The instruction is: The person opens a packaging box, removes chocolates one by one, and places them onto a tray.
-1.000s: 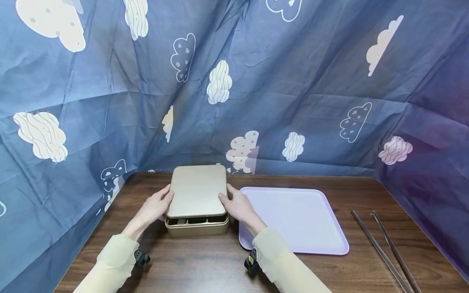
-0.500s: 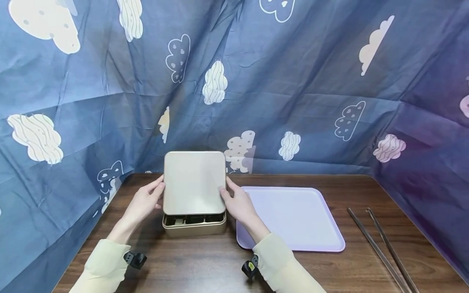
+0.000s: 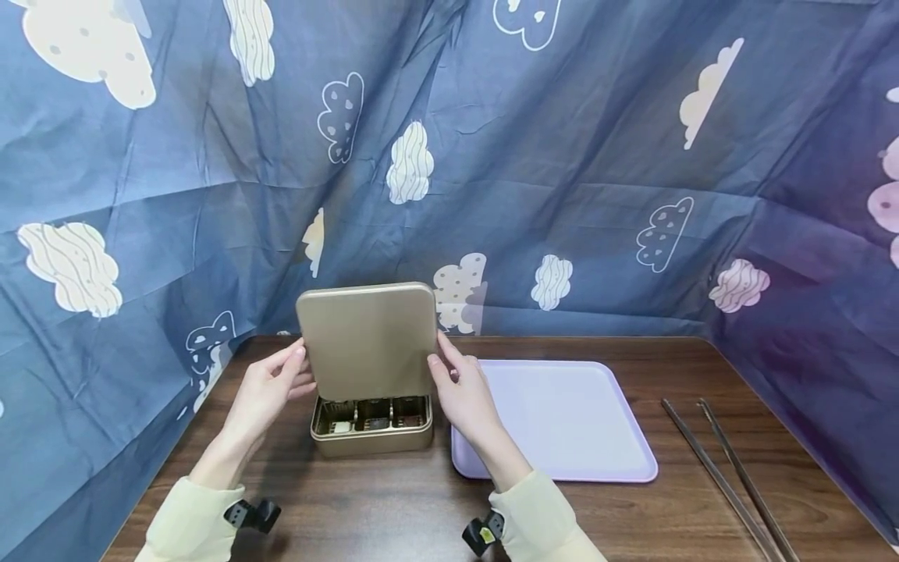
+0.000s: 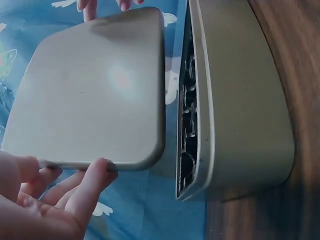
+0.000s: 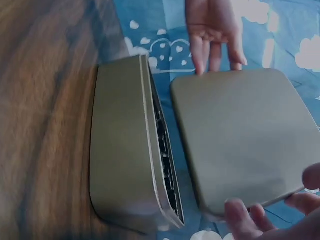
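Observation:
A gold square lid [image 3: 368, 343] stands tilted up, off its tin [image 3: 372, 444]. My left hand [image 3: 263, 388] pinches the lid's left edge between thumb and fingers, and my right hand [image 3: 469, 393] grips the right edge. In the left wrist view a gap separates the lid [image 4: 95, 95] from the tin [image 4: 245, 95]. Dark compartments [image 3: 375, 407] show in the front of the tin, with a small whitish piece [image 3: 342, 427] at left and darker pieces beside it, too small to make out. The lid hides the rear of the tin.
Right of the tin lies a lilac tray [image 3: 555, 421] on the wooden table [image 3: 379, 507]. Long metal tongs [image 3: 737, 476] rest near the table's right side. A blue cloud-print cloth [image 3: 590, 140] hangs behind.
Both hands have raised the lid off the tin and tipped it upright, its far edge going up. More of the compartments now shows. Tray and tongs stay put.

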